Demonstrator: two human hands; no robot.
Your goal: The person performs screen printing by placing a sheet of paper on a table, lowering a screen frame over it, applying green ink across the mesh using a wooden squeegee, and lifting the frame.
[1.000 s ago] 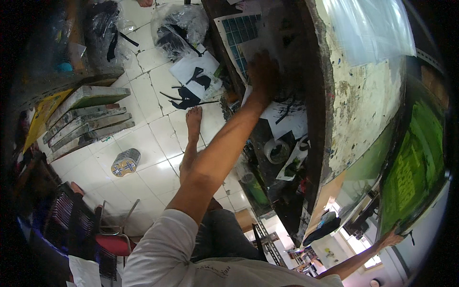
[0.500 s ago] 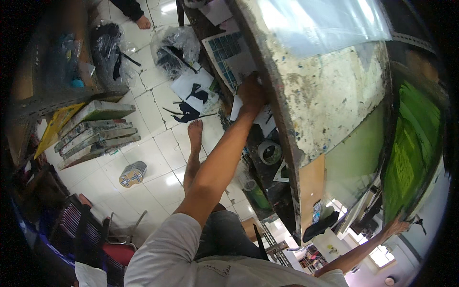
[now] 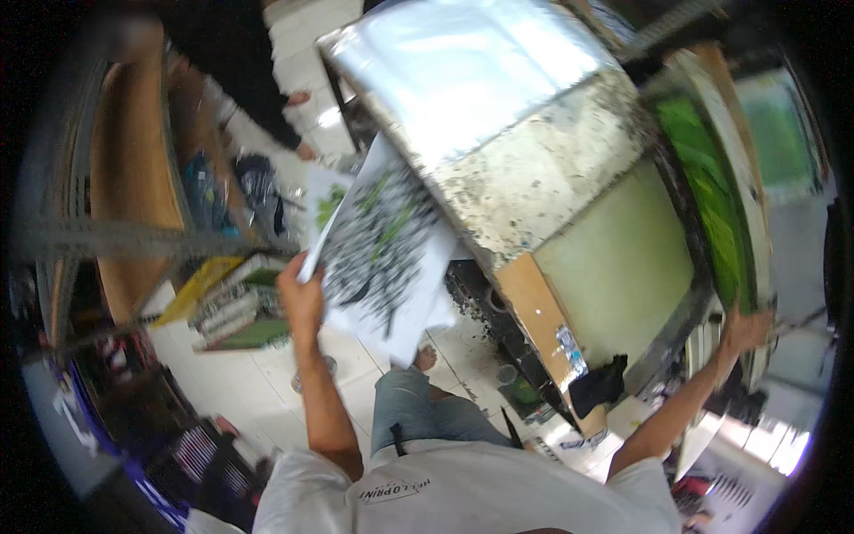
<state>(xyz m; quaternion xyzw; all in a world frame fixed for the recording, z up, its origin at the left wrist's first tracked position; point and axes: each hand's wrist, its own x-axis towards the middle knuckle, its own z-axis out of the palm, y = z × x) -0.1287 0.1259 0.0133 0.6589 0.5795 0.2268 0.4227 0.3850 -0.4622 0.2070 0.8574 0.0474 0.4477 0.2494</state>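
My left hand [image 3: 301, 301] grips the edge of a large white paper sheet [image 3: 382, 258] with a dense black print and some green marks, blurred by motion. A second sheet with a green print [image 3: 329, 203] shows behind it. Both are beside the left edge of the worktable [image 3: 520, 191]. Out to the right, my right hand [image 3: 744, 333] is closed round the lower end of a framed screen [image 3: 707, 191] with green mesh, which stands tilted along the table's right side. Its fingers are partly hidden by the frame.
Shiny clear film [image 3: 471, 80] covers the far part of the tabletop; a pale green glass panel [image 3: 618, 276] lies nearer. A black cloth [image 3: 598, 386] hangs at its near corner. Stacked frames [image 3: 236, 307] and a metal rack [image 3: 178, 240] stand left. Another person's dark sleeve [image 3: 245, 67] shows far left.
My left hand has come out from under the table, moving left, and now holds the printed sheet. The right hand stays on the screen frame. My view has turned.
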